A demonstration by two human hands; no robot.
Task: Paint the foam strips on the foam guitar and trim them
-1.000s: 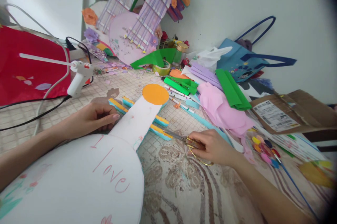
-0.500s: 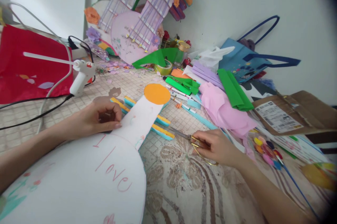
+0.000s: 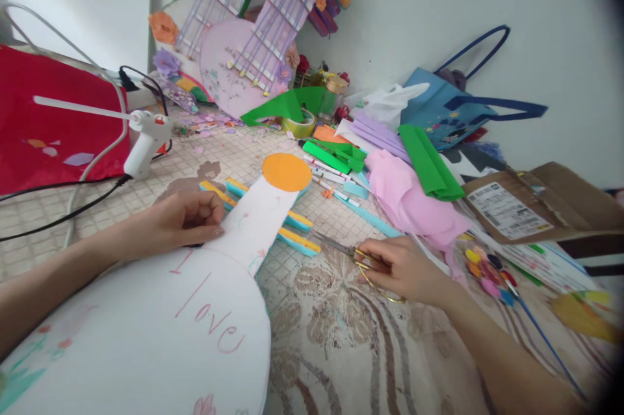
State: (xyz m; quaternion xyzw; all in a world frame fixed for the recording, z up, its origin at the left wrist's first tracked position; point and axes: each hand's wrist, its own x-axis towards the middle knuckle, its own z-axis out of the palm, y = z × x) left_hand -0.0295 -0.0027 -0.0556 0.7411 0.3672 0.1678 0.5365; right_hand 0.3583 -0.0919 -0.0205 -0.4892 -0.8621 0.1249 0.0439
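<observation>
The left hand (image 3: 182,223) lies on the left edge of the white guitar cutout (image 3: 160,311), at the place where the neck meets the round body. Its fingers are curled together and the fingertips press on the cardboard; it does not clasp anything that I can see. The cutout lies flat on the table (image 3: 341,337), with its body toward the camera and "I love" written on it in pink. The neck points away and ends in an orange disc (image 3: 286,172). Yellow and blue strips (image 3: 297,240) stick out from under the neck on both sides.

The right hand (image 3: 400,268) is to the right of the neck, resting on the table. It is closed around the golden handles of the scissors (image 3: 355,255). The blades point to the left, toward the strips, and the tips are near the closest one.

A white glue gun (image 3: 143,138) stands farther back on the left, with a black cable. Pink foam (image 3: 409,200) and green sheets (image 3: 429,164) lie behind the right hand.
</observation>
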